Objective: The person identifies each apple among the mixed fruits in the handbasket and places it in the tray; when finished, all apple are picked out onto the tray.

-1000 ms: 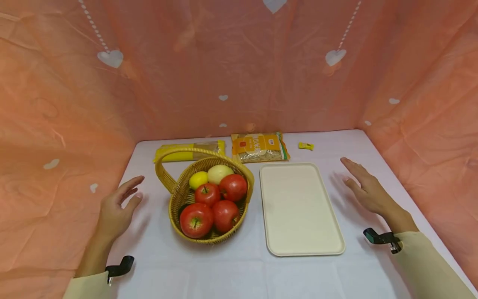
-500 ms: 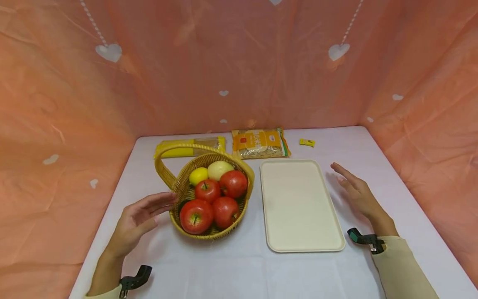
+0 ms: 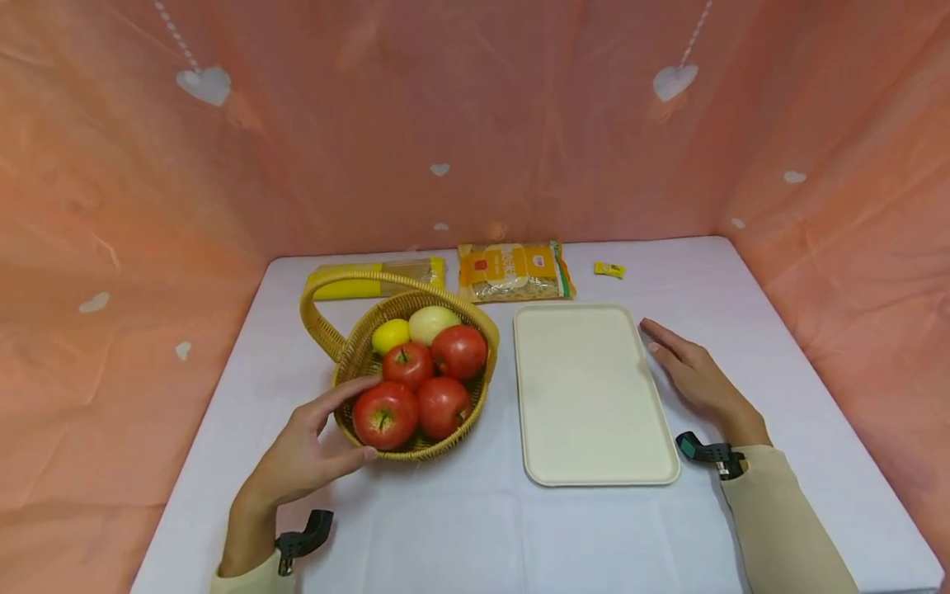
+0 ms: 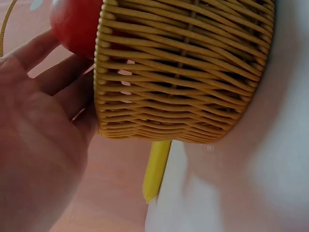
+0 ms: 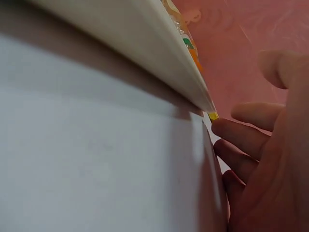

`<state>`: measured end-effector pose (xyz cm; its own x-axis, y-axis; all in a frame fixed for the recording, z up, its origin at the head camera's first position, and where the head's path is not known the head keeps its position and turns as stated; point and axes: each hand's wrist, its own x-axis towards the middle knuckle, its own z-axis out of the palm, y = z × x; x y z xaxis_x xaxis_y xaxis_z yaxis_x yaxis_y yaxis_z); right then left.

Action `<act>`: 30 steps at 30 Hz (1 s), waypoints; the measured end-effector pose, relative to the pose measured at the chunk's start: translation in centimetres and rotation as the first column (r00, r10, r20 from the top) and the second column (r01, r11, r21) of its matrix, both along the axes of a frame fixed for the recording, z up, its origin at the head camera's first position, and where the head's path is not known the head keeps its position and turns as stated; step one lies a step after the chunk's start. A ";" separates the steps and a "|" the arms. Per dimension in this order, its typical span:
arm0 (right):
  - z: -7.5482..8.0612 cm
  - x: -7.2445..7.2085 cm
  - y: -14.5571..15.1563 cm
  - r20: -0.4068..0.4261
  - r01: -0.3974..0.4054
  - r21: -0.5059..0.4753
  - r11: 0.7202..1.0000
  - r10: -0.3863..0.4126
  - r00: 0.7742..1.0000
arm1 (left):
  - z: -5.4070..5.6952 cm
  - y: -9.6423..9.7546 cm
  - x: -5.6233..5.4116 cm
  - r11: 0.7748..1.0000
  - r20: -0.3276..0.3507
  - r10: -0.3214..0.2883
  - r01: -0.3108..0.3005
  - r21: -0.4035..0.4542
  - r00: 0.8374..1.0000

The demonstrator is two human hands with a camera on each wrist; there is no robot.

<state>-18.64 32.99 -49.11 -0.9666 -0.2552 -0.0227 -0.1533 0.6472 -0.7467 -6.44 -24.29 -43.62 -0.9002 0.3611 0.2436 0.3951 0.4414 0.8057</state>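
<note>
My left hand [image 3: 300, 454] reaches over the left rim of a wicker basket [image 4: 183, 72], its thumb and fingers spread on either side of the front-left red apple [image 3: 386, 417]. In the left wrist view the fingers extend past the rim beside a red apple [image 4: 75, 24]; whether they press on it is unclear. Several red apples, a yellow lemon-like fruit [image 3: 391, 337] and a pale, rounded fruit or vegetable [image 3: 434, 325] lie in the basket. My right hand [image 3: 701, 384], fingers loosely extended, is close beside the right edge of a cream rectangular tray [image 3: 594, 396] and holds nothing.
Behind the basket lies a long yellow packet [image 3: 349, 283]. An orange-and-clear bag of grains [image 3: 514, 272] sits behind the tray, with a small yellow wrapped piece [image 3: 609, 270] to its right. The basket's tall handle [image 3: 321, 330] arches over its back. Pink cloth walls surround the white table.
My left hand has moved right, from beside the basket to the front-left apple. The right hand has moved left and nearer the tray's edge. The basket and tray stay in place.
</note>
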 end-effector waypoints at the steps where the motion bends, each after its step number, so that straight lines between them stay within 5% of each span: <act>1: 0.0 -0.2 -0.1 0.009 0.004 0.008 1.000 -0.004 1.000 | 0.0 0.1 -0.1 1.000 0.000 0.004 -0.004 -0.012 1.000; 10: -0.6 -1.1 -1.1 0.054 -0.003 0.061 0.998 0.000 0.999 | -0.4 0.5 0.7 0.986 -0.001 0.096 -0.095 -0.137 0.995; 21: -0.9 -0.9 -0.8 0.000 -0.014 0.139 0.990 0.014 1.000 | -0.8 1.9 0.9 0.972 0.015 0.202 -0.202 0.123 0.979; 26: -1.1 -0.8 -0.4 -0.005 -0.003 0.164 0.987 0.004 1.000 | -0.2 2.3 0.5 0.937 0.028 0.114 -0.117 0.329 0.993; 30: -1.1 -0.7 -0.2 0.006 0.004 0.169 0.986 -0.005 1.000 | 0.5 3.0 -0.1 0.929 0.043 -0.007 -0.009 0.369 0.999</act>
<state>-19.31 32.75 -50.23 -0.9674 -0.2431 -0.0710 -0.1461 0.7648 -0.6274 -6.53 -21.29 -43.11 -0.9129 0.2522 0.3211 0.3567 0.1100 0.9277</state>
